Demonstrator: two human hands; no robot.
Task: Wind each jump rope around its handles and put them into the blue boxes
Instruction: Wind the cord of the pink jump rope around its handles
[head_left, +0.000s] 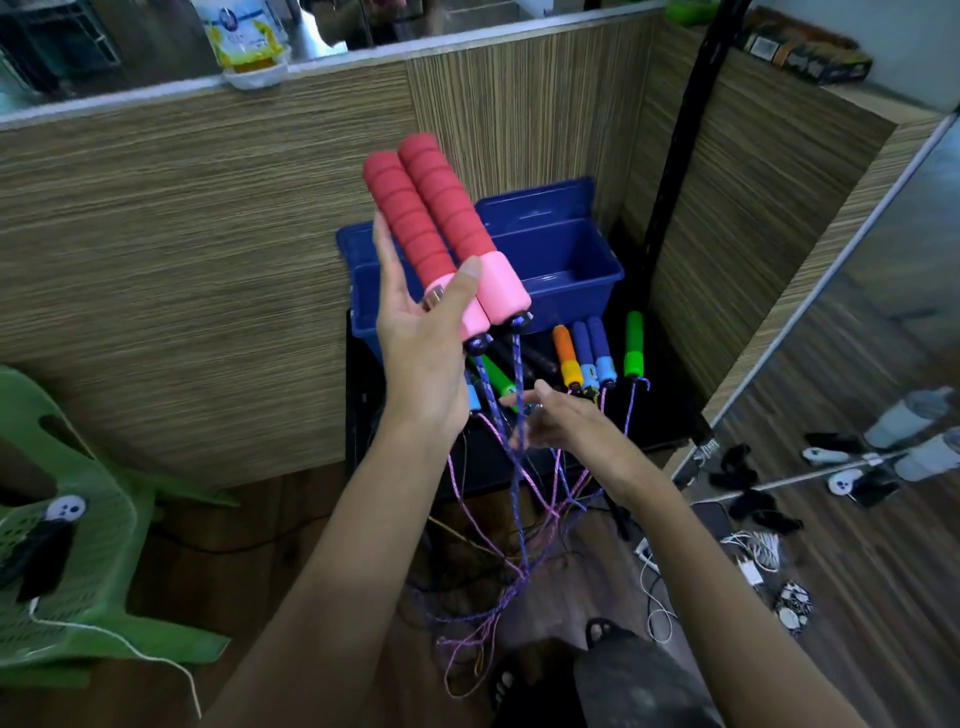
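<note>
Above the dark low surface (670, 415) in the corner of the wood-grain partition walls (208, 260), the left hand (421, 332) holds up two red ribbed foam jump-rope handles with pink plastic collars (441, 228), side by side and tilted with their red ends pointing up and away. Its thumb (460, 291) presses across the pink collars while the other fingers lie behind the handles, so the pair is gripped together. From the black caps at the low ends of the handles a purple-and-blue braided rope (514, 467) hangs down past both wrists to a loose tangle near the wooden floor (857, 597).

The right hand (561, 421) is lower and to the right, palm turned left, its thumb and fingertips pinching the hanging rope just below the handles.

Behind the raised handles two open dark blue plastic boxes (566, 260) stand on the surface against the wall, one beside the other. In front of them lie more jump-rope handles: an orange one with a yellow collar (566, 358), two blue ones with light blue collars (595, 353), a green one on the right (634, 345), and another green one (496, 376) partly hidden behind the left hand. Their thin cords trail over the front edge of the surface.

A green plastic chair (78, 519) stands at the left.
</note>
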